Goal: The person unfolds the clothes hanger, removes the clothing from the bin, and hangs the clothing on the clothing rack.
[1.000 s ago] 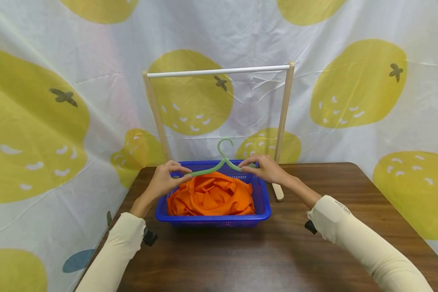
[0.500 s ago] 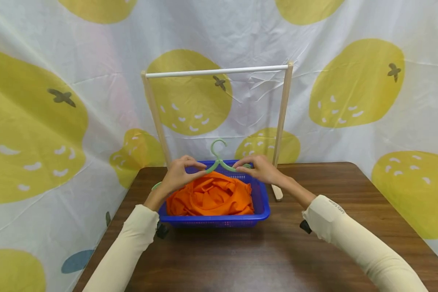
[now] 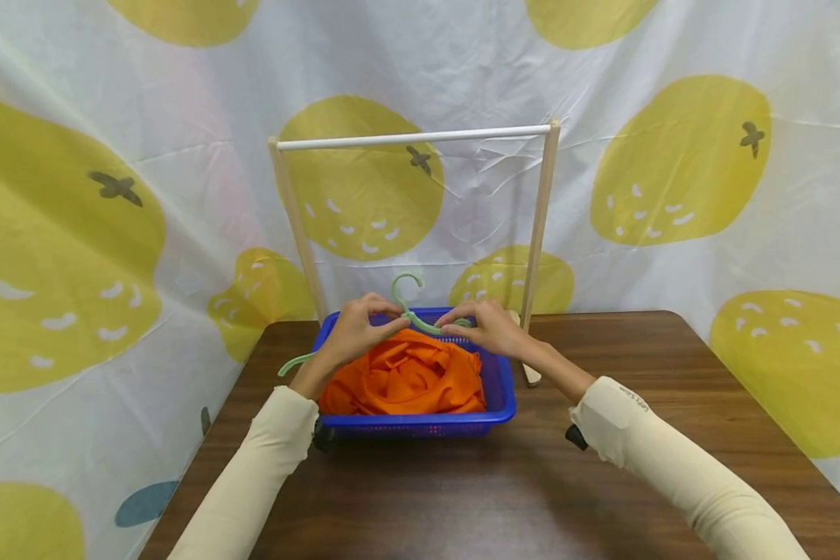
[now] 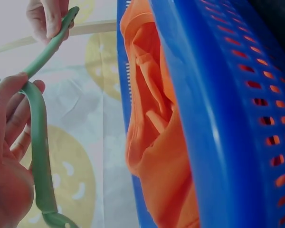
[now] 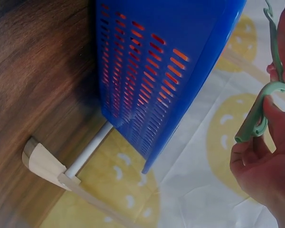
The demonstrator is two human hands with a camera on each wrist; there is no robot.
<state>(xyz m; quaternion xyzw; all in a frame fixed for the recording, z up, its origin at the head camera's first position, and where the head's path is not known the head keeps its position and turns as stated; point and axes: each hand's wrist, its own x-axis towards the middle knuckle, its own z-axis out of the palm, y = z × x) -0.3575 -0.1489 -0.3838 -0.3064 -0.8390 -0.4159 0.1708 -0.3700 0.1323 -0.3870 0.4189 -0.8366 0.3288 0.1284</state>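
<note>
A green clothes hanger is held over the blue basket, its hook pointing up. My left hand pinches it near the neck between thumb and fingers; one hanger arm passes behind my wrist and sticks out at left. On the other arm, close to its end, my right hand has a pinch grip. In the left wrist view the hanger bends at its middle under my thumb. Crumpled orange cloth fills much of the basket below both hands; what kind of garment it is cannot be told.
Behind the basket stands a wooden rack with a white rail; its right foot lies beside the basket. All rests on a brown wooden table. A fruit-patterned curtain hangs close behind.
My left hand has slid from the hanger's left end in to its neck. The hanger has shifted slightly left and its left end tilted down. The right hand still grips its arm.
</note>
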